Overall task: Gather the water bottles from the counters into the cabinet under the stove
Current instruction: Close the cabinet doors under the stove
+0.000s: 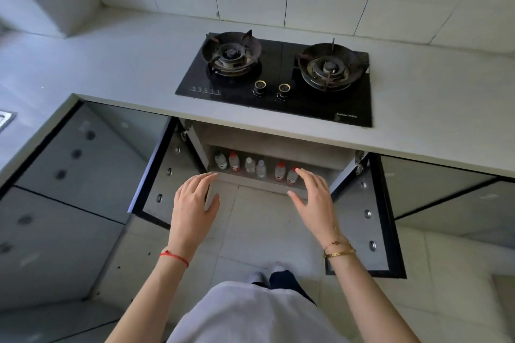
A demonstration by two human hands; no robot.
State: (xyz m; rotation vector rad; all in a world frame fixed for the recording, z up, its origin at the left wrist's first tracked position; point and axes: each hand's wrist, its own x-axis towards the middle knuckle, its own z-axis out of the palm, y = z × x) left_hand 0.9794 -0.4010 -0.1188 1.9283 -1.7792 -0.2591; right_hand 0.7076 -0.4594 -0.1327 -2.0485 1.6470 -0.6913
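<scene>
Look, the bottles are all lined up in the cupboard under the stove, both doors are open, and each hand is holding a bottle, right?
Not quite. The head view shows both hands empty: the left hand and right hand are open. The bottles are lined up in the cupboard, doors open.

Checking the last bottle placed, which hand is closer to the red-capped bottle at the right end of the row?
Right. The right hand has fingertips almost at that bottle; the left hand hovers open well to its left, nearer the cabinet's left door.
</scene>
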